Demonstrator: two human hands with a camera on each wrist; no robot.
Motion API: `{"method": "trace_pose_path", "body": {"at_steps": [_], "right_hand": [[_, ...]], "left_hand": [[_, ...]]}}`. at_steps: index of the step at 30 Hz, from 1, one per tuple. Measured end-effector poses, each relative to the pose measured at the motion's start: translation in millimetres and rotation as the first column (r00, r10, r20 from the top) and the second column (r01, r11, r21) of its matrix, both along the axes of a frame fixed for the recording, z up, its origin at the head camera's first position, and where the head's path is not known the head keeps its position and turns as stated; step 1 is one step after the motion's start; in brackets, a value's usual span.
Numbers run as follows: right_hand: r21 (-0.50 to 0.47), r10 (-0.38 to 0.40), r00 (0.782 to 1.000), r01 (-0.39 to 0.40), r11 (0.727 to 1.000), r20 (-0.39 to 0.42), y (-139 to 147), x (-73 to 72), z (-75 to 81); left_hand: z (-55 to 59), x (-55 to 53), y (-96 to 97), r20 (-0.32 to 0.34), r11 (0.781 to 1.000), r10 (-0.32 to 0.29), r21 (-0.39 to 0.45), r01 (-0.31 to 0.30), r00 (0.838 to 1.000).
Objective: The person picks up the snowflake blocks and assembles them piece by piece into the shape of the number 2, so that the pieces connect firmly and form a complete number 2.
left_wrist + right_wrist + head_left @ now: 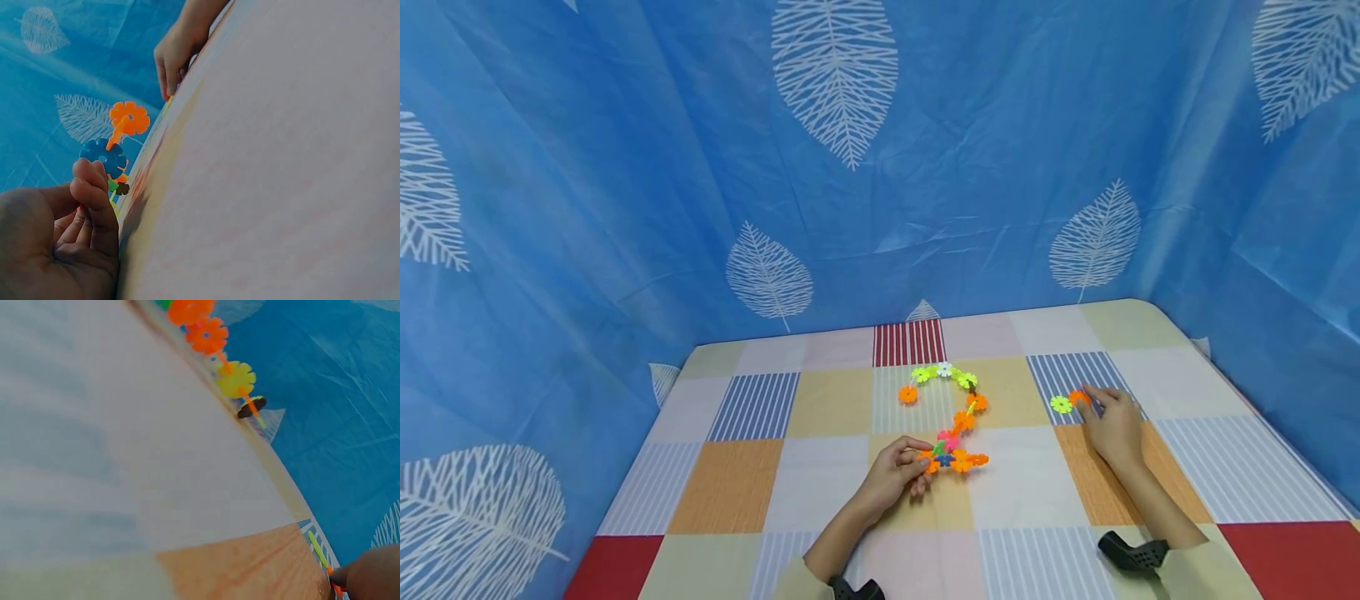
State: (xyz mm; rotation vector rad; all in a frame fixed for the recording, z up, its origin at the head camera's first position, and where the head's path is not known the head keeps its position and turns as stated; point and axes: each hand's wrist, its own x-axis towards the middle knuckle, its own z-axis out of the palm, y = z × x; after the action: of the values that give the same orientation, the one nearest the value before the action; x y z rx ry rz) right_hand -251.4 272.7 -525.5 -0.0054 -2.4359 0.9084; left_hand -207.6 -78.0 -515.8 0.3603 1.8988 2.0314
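Note:
A chain of interlocking plastic flower discs (964, 421) curves across the table in orange, pink, yellow-green, white and blue. My left hand (891, 475) pinches its near end between thumb and fingers. In the left wrist view a blue disc (103, 156) and an orange disc (129, 117) rise just beyond those fingertips. Farther right, my right hand (1114, 427) reaches down to the table and grips an orange flower disc (1078, 397), partly hidden by the fingers. Beside it lies a yellow-green flower disc (1061, 404). Part of the chain (206, 335) also appears in the right wrist view.
A patchwork-patterned cloth (722, 483) covers the table. Blue curtain (925, 208) with white leaf prints hangs behind and along both sides. The chain's far end finishes in an orange disc (907, 395) near the table's middle.

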Motion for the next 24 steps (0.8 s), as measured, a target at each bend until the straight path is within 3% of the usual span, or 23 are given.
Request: {"method": "trace_pose_path", "body": {"at_steps": [3, 7, 10, 12, 14, 16, 18, 19, 21, 24], "right_hand": [[0.020, -0.032, 0.999, 0.032, 0.999, 0.041, -2.4, 2.1, 2.0], [-0.051, -0.051, 0.998, 0.053, 0.997, 0.034, -7.0, 4.0, 1.8], [-0.144, 0.026, 1.000, -0.027, 0.989, -0.013, -16.0, 5.9, -0.3], [-0.244, 0.142, 0.989, -0.145, 0.959, -0.028, -26.5, 9.3, -0.5], [-0.398, 0.286, 0.958, -0.272, 0.876, -0.024, -39.5, 14.7, 1.0], [-0.564, 0.414, 0.910, -0.349, 0.748, -0.015, -53.0, 21.0, 2.9], [-0.702, 0.509, 0.860, -0.365, 0.612, -0.004, -65.6, 27.9, 5.4], [-0.748, 0.545, 0.838, -0.359, 0.558, 0.004, -71.0, 30.9, 6.4], [-0.807, 0.589, 0.807, -0.325, 0.493, 0.035, -80.0, 36.4, 8.8], [-0.843, 0.621, 0.778, -0.272, 0.465, 0.092, -89.3, 42.1, 11.8]], "left_hand": [[0.7, -0.3, -0.1, 0.002, 1.000, 0.001, -0.003, -0.001, 1.000], [-0.5, -1.3, -0.1, 0.017, 1.000, 0.003, 0.006, -0.003, 1.000], [-2.4, -1.9, -0.2, 0.016, 1.000, 0.001, 0.015, -0.001, 1.000], [-2.6, -2.0, -0.3, 0.009, 1.000, 0.000, 0.021, 0.000, 1.000], [-2.8, -2.4, -0.5, 0.003, 1.000, -0.001, 0.025, 0.001, 1.000], [-2.2, -2.4, -0.7, -0.001, 1.000, 0.003, 0.028, -0.003, 1.000], [-0.4, -1.8, -0.8, -0.002, 0.999, 0.011, 0.032, -0.011, 1.000], [0.8, -1.4, -0.9, 0.001, 0.999, 0.014, 0.033, -0.014, 1.000], [4.8, -0.2, -0.8, -0.004, 0.999, 0.020, 0.032, -0.020, 1.000], [11.6, 2.7, -0.8, -0.012, 0.999, 0.024, 0.030, -0.024, 1.000]]}}
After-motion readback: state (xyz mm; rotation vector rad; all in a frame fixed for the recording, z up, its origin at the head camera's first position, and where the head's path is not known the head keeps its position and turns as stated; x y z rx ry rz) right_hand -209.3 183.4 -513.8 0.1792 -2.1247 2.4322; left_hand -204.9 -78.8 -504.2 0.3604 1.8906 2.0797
